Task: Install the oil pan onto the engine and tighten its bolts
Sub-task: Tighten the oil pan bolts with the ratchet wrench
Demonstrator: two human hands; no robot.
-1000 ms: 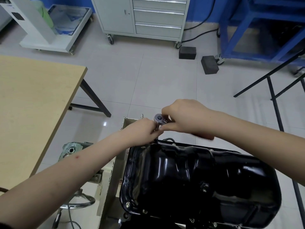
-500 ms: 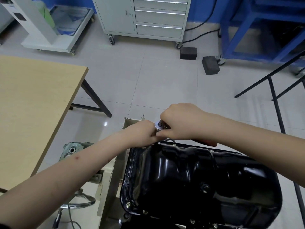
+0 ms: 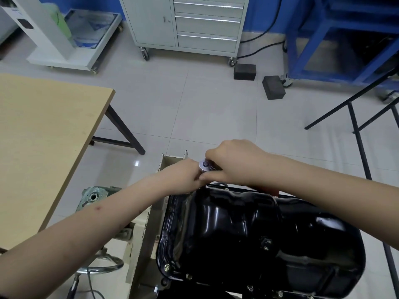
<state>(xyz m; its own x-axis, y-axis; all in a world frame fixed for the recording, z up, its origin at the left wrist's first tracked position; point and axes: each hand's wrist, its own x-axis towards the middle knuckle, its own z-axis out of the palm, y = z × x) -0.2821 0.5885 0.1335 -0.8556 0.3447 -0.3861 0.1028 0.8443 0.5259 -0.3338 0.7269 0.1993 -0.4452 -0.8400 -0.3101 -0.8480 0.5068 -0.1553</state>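
Note:
The black oil pan (image 3: 237,234) lies upside-down on the engine, with bolts (image 3: 167,267) showing along its near flange. Both hands meet at the pan's far edge. My right hand (image 3: 235,160) grips the handle of a ratchet wrench (image 3: 205,165), whose round silver head shows between the hands. A bit of red handle (image 3: 266,190) pokes out under my right wrist. My left hand (image 3: 185,175) holds the tool just under the head, with its fingers hidden. The bolt under the tool is hidden.
A cream engine stand (image 3: 146,234) carries the engine on the left. A wooden table (image 3: 43,147) stands farther left. Two black blocks (image 3: 273,87), a grey drawer cabinet (image 3: 194,24), a blue frame (image 3: 323,39) and black rack legs (image 3: 362,152) lie beyond.
Both hands and the ratchet head have sunk a little toward the pan's far edge. My right hand has shifted slightly left over the handle.

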